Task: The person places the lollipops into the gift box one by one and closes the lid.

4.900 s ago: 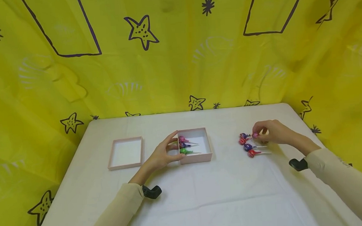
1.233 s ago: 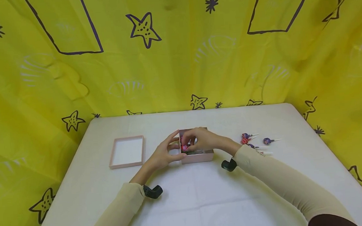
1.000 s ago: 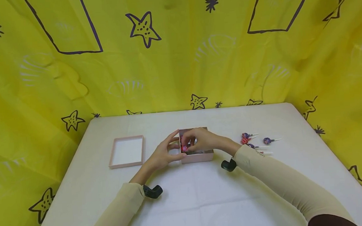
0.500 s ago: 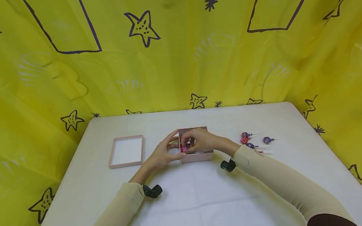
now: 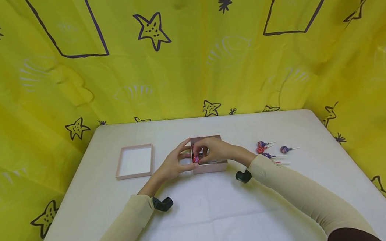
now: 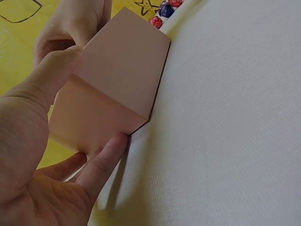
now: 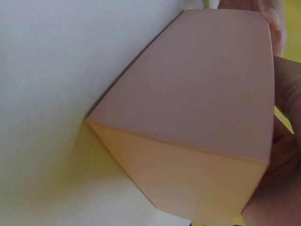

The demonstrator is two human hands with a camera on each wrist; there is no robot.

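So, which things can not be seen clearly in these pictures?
- Inside of the pink box: the right hand covers it in the head view; both wrist views show only outer walls.
- Lollipop under the right fingers: only a red bit shows.
- Loose lollipops on the table: the right sleeve overlaps some, so the count is unsure.
- Left hand: grips the box's left wall.

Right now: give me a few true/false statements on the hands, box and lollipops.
1. The left hand grips the pink box. True.
2. The right hand rests flat on the table beside the loose lollipops. False: it is over the box, pinching a red lollipop.
3. The tray left of the box is full of lollipops. False: none show in it.
4. Loose lollipops lie right of the box. True.
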